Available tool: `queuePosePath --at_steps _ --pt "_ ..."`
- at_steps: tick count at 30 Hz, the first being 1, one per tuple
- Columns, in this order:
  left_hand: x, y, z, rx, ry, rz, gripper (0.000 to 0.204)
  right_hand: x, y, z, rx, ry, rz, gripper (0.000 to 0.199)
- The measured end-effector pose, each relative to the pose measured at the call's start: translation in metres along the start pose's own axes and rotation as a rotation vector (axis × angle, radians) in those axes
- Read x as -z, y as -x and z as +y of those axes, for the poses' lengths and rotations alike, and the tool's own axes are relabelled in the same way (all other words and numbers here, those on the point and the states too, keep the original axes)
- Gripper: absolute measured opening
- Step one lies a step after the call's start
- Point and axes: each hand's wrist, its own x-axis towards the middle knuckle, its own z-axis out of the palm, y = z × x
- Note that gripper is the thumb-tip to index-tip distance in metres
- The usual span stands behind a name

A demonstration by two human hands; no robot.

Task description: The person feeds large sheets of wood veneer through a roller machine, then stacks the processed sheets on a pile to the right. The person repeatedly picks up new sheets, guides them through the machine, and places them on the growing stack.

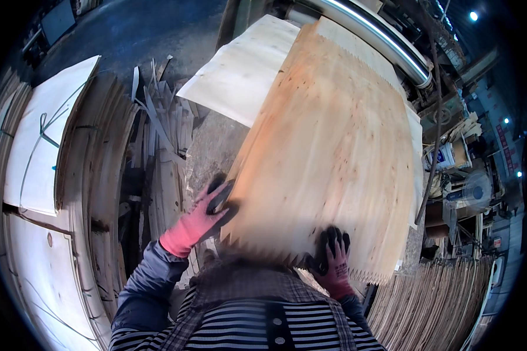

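A large tan wood veneer sheet point(328, 140) with a jagged near edge lies before me, its far end close to a shiny metal roller point(386, 41). My left hand point(202, 213), in a pink glove with black fingers, is against the sheet's left edge, fingers apart. My right hand point(335, 263), gloved alike, rests on the near edge with its fingers stretched over the top and the thumb out to the side. Beneath the tan sheet, a paler veneer sheet point(246, 64) sticks out at the far left.
Tied stacks of veneer point(47, 140) stand on the left, with loose wood strips point(158, 123) beside them. Another stack of sheets point(433, 298) is at the near right. Beyond it are a fan point(476, 190) and a white bucket point(445, 157).
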Motion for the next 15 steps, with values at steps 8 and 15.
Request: queuePosePath --at_steps 8,15 --pt "-0.040 0.014 0.011 -0.095 0.831 0.013 0.046 0.001 0.031 0.005 -0.001 -0.068 0.164 0.073" --pt "-0.017 -0.009 0.002 0.061 0.644 -0.066 0.049 -0.002 0.040 -0.003 -0.074 -0.073 0.027 0.084"
